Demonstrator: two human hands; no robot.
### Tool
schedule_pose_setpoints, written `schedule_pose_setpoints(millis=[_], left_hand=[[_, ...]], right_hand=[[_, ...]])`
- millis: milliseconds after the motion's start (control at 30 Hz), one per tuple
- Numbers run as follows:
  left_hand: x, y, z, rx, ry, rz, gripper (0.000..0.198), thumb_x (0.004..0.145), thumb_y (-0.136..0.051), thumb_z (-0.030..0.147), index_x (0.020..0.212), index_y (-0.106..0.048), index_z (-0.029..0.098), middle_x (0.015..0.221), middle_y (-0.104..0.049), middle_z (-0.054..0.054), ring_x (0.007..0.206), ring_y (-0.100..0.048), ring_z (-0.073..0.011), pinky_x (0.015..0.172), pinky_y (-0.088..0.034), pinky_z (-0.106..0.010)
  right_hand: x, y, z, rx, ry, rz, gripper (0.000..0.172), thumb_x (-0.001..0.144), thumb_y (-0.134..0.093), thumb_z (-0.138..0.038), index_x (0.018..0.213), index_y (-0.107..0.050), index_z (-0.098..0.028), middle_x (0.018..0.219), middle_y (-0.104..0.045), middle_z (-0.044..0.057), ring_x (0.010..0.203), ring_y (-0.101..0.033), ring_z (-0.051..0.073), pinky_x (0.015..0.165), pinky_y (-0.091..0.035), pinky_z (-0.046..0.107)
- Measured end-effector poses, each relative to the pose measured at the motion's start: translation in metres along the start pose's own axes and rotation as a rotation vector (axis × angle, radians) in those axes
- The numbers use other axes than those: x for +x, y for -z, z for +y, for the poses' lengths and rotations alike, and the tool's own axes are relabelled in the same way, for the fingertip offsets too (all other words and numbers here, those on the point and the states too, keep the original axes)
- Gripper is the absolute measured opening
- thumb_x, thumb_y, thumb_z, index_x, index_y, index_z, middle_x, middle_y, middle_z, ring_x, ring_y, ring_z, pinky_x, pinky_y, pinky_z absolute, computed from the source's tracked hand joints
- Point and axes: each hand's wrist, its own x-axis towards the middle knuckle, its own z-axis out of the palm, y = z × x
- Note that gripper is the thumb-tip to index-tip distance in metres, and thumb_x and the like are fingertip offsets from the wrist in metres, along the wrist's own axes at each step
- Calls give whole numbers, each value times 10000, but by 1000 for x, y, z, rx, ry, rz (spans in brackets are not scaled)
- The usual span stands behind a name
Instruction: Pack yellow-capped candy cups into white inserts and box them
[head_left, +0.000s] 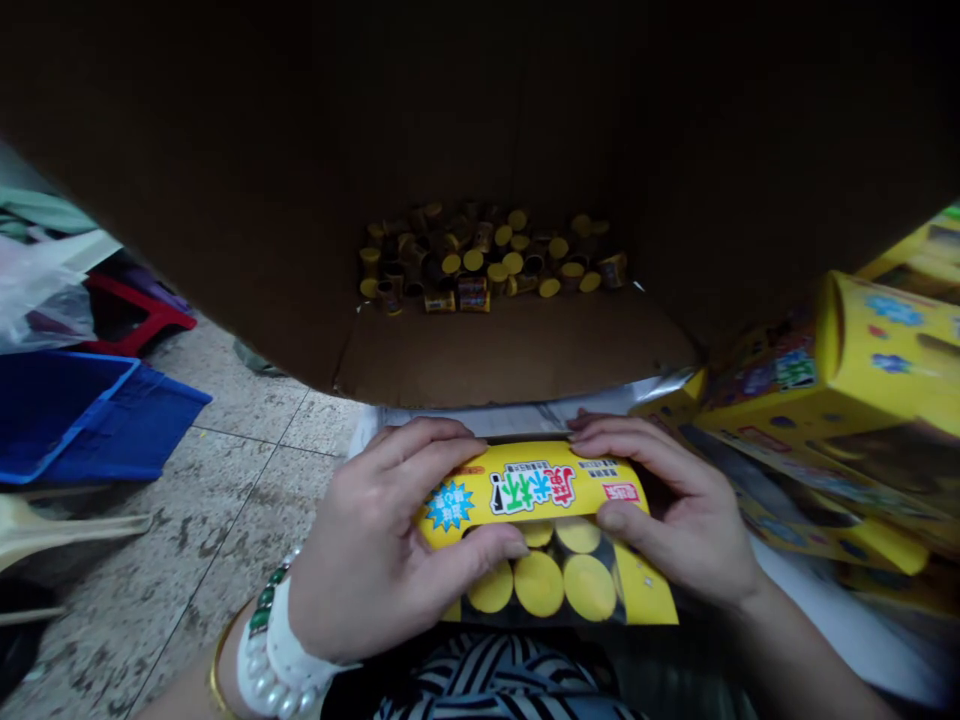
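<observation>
In the head view, one yellow box (532,487) of printed card lies between two hands: the left-hand grip (367,540) is pressed around its left end, the right-hand grip (679,520) around its right end. Through its window, at least five round yellow lids (538,585) show. Beyond, one brown cardboard carton (495,350) contains many small cylindrical cups (473,293), too many for exact counting.

the package (536,495) lies between the left hand (375,535) and right hand (675,510), before the open carton (517,350). in the carton, small cups (474,292) lie heaped farther back. boxes (795,410) stand to the right; a bin (161,415) is to the left.
</observation>
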Motion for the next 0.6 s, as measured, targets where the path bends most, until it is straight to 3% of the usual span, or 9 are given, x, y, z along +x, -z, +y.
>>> schedule_pose_setpoints(millis=[133, 367, 500, 600], left_hand=[[-1, 2, -3, 36, 41, -36, 313, 880, -671, 369, 1130, -711, 184, 1117, -740, -90, 990, -717, -210, 812, -609, -309], [-4, -1, 2, 16, 151, -8, 245, 874, -700, 347, 1097, -705, 248, 1139, -715, -56, 1032, -693, -198, 810, -602, -298], [-9, -3, -3, 19, 159, 40, 201, 892, -688, 331, 1057, -711, 219, 1059, -738, -65, 983, -702, -209, 826, -602, -325], [-18, -6, -10, 38, 104, 52, 202, 912, -664, 331, 1084, -701, 231, 1123, -716, -79, 990, -692, -237, 836, -608, -369]], right_hand=[[1, -2, -2, 76, -128, 28, 315, 820, -793, -372, 1091, -700, -240, 1102, -696, 57, 1078, -652, 212, 949, -526, 320], [-3, -8, -4, 267, -301, 76, 224, 852, -764, -289, 1058, -679, -270, 1019, -708, 17, 946, -679, 151, 787, -559, 225], [2, -8, 2, 222, -266, 106, 210, 862, -740, -237, 1063, -692, -275, 1083, -665, 25, 1023, -645, 142, 874, -533, 223], [4, -8, 1, 165, -212, 122, 208, 828, -759, -237, 1032, -721, -241, 1159, -645, 50, 1111, -618, 166, 971, -499, 258]])
